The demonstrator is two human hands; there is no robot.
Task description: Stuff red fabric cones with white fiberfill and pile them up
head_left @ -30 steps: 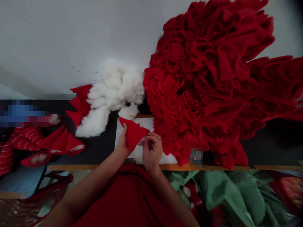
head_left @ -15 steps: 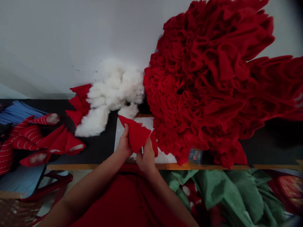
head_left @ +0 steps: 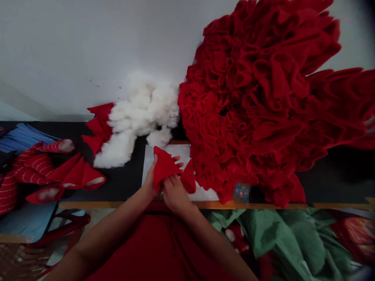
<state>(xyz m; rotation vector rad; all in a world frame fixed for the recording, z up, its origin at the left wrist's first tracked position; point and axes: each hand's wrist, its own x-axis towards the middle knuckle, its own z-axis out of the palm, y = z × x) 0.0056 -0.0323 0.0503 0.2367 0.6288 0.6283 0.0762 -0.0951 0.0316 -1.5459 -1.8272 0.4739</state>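
Red felt cone (head_left: pixel 164 168) | tip up-left, long axis near upright | left hand (head_left: pixel 150 180), right hand (head_left: pixel 175 196): fingers gripping it

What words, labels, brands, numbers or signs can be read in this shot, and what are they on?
None can be read: the white paper sheet and the red fabric cone show no text, and the small pixelated patch is too blurred to tell.

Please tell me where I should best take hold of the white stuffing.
Pinch the stuffing at its lower lobe, coming from the near side with your fingers: that loose, fluffy lobe juts toward you, with the red felt points only beside it.
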